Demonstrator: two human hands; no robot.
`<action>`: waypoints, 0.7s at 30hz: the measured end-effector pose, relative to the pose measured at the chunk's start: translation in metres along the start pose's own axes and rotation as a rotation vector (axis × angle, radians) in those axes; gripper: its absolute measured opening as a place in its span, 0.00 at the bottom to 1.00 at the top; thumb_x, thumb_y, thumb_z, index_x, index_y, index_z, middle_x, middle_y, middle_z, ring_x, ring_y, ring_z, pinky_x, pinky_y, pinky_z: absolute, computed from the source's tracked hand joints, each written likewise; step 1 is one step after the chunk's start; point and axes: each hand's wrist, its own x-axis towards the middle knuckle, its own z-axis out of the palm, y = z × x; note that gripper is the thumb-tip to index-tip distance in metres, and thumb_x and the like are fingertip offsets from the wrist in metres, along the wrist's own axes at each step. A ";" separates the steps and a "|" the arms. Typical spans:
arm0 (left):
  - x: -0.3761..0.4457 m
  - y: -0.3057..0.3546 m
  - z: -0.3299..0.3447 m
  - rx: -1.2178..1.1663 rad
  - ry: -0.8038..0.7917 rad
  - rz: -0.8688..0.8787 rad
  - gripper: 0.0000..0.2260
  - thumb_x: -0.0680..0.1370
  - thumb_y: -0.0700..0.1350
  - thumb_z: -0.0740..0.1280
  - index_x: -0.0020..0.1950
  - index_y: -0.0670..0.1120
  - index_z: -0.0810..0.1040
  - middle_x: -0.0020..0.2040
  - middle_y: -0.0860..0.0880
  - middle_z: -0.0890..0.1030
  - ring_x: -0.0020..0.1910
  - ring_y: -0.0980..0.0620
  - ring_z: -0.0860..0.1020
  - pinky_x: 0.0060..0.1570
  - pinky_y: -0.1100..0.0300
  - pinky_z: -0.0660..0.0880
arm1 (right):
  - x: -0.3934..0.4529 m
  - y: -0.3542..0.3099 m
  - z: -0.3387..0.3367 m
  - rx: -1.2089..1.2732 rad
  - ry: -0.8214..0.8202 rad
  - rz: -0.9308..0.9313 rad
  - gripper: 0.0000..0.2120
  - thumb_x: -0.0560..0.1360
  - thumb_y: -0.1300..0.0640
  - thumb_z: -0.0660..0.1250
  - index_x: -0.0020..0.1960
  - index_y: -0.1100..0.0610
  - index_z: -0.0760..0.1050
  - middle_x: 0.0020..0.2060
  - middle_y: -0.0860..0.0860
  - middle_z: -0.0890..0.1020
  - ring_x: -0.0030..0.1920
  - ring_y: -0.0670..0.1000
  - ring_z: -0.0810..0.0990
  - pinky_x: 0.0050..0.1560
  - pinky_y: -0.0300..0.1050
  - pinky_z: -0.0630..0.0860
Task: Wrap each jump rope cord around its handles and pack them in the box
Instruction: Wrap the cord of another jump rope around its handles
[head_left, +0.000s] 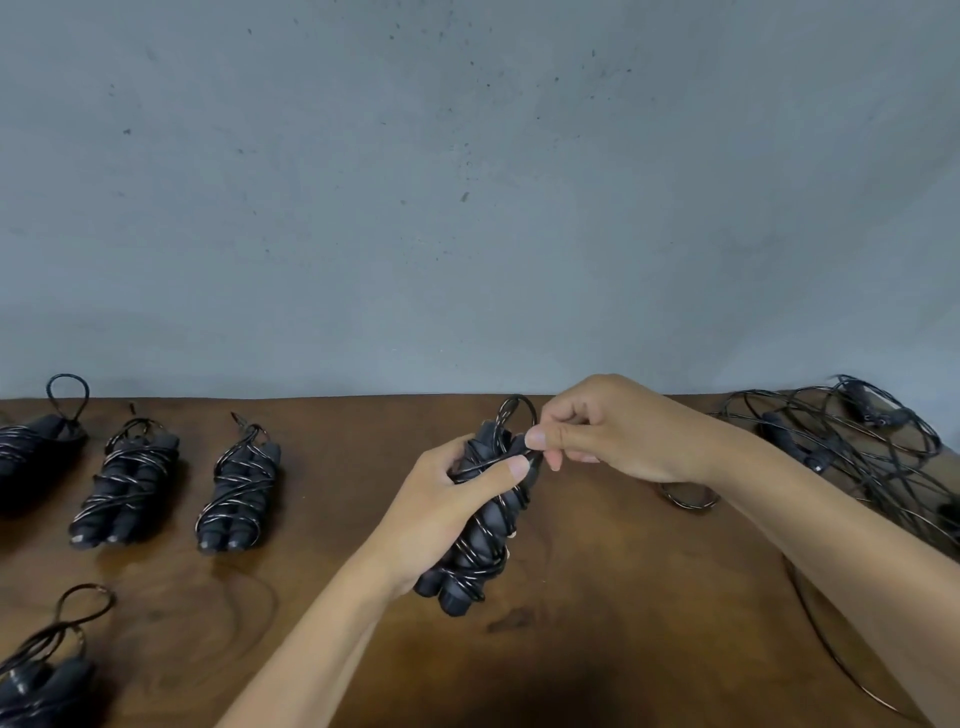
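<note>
My left hand (451, 512) grips a black jump rope bundle (480, 545), its two handles side by side with cord wound around them, held tilted above the wooden table (332, 597). My right hand (597, 431) pinches the cord at the bundle's top end, where a small cord loop (517, 410) sticks up. Three wrapped bundles lie in a row at the back left (36, 447) (127, 486) (240, 488). Another wrapped bundle (41, 670) lies at the near left. No box is in view.
A tangle of loose unwrapped jump ropes (852, 447) lies at the back right, with cord trailing along the table's right side (841, 660). A grey wall (467, 182) rises directly behind the table's far edge.
</note>
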 end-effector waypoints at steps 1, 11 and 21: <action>0.000 0.000 0.000 -0.007 0.005 0.007 0.12 0.76 0.55 0.76 0.54 0.50 0.84 0.41 0.44 0.84 0.39 0.43 0.83 0.48 0.38 0.82 | 0.001 0.000 0.000 -0.002 0.001 0.000 0.19 0.82 0.44 0.65 0.37 0.53 0.80 0.26 0.47 0.74 0.28 0.47 0.66 0.32 0.38 0.64; -0.003 -0.004 0.003 0.000 0.048 0.046 0.18 0.75 0.67 0.71 0.49 0.54 0.83 0.40 0.45 0.83 0.37 0.44 0.82 0.47 0.37 0.82 | 0.002 -0.003 0.016 0.167 0.060 -0.011 0.25 0.86 0.46 0.55 0.36 0.58 0.74 0.33 0.49 0.85 0.32 0.47 0.75 0.43 0.34 0.71; -0.007 -0.003 0.003 -0.022 0.024 0.062 0.21 0.75 0.67 0.71 0.53 0.50 0.83 0.43 0.45 0.83 0.41 0.43 0.82 0.49 0.32 0.80 | 0.000 -0.001 0.031 0.388 0.196 0.008 0.25 0.83 0.44 0.56 0.32 0.56 0.70 0.31 0.56 0.84 0.30 0.50 0.74 0.38 0.33 0.71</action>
